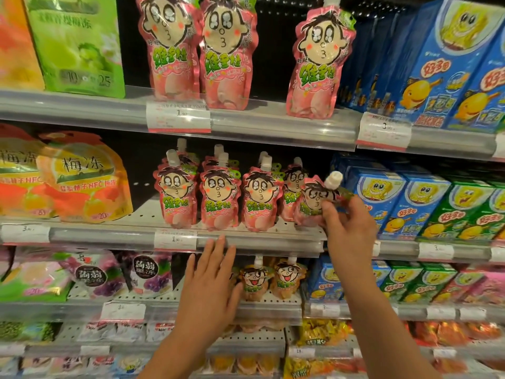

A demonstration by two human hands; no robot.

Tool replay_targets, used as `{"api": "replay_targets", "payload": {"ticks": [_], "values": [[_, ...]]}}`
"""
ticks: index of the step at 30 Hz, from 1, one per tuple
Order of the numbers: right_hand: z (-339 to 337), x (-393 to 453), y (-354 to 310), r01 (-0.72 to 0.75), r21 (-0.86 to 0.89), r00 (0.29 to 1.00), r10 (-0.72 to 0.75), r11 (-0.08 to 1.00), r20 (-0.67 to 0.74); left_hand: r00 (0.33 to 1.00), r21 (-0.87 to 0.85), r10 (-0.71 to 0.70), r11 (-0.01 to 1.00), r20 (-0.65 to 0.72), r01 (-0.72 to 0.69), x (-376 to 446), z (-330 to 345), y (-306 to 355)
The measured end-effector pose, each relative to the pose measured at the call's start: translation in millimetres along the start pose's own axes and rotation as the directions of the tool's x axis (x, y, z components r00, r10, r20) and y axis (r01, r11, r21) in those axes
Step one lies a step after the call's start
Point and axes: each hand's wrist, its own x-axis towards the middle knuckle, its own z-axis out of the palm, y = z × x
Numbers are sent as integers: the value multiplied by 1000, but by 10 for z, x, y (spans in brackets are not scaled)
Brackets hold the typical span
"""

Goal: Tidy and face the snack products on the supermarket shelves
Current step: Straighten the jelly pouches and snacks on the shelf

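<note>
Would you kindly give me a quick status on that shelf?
Right hand grips tilted pink pouch. Left hand open, empty. Blue boxes close beside.

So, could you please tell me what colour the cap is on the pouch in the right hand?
White, on the tilted pink pouch; clearest in the head view.

1 head-worn view faces the shelves (246,239) squarely, close, angled slightly downward.

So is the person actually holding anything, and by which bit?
Yes: the right hand pinches a tilted pink pouch near its top, just below the white cap. The left hand holds nothing.
</note>
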Motion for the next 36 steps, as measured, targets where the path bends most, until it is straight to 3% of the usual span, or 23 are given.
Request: {"api": "replay_targets", "payload": {"ticks": [5,17,21,27,29,31,34,36], "values": [[181,153,231,-45,-95,999,47,994,27,1000,43,-4,999,21,3,13,19,-54],[277,357,252,-253,39,960,245,967,138,1000,21,3,1000,8,-3,29,61,-77],[205,174,322,-209,64,973,202,976,110,1000,-6,20,1000,-9,-20,17,73,-108],[-4,-449,451,-46,-4,997,46,999,-63,993,-158,57,985,-100,-73,0,17,-147],[-30,-677,643,3,-136,999,-8,991,-33,974,-287,0,956,-226,-67,-57,7,-165],[1,-833,879,-23,-280,998,38,960,49,943,-382,-122,924,-309,-6,-152,12,-177],[107,-902,1150,15,-421,979,72,907,192,922,-522,-336,830,-191,194,-243,64,-208],[178,-895,1252,41,-456,959,92,889,266,912,-529,-406,789,-67,313,-235,149,-263]]}}
